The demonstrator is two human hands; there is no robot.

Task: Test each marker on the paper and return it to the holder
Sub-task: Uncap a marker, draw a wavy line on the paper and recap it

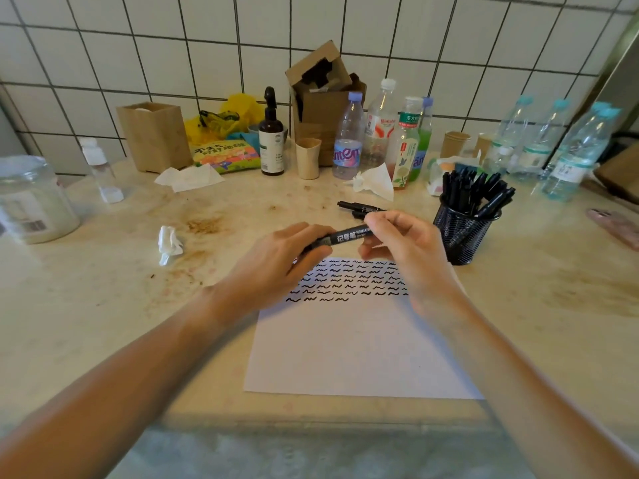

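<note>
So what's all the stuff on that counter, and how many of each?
held marker: one, black, above the paper's top edge
loose markers: apparently two, black, on the counter behind the hands
holder: one, black mesh, right of the paper, full of black markers
paper: one white sheet, rows of black squiggles across its top
tissues: three, white, crumpled
plastic bottles: roughly nine, mostly clear, along the wall
pump bottle: one, dark brown
cardboard boxes: two, brown
jar: one, clear, far left
left hand: grips one end of the marker
right hand: pinches the other end
</note>
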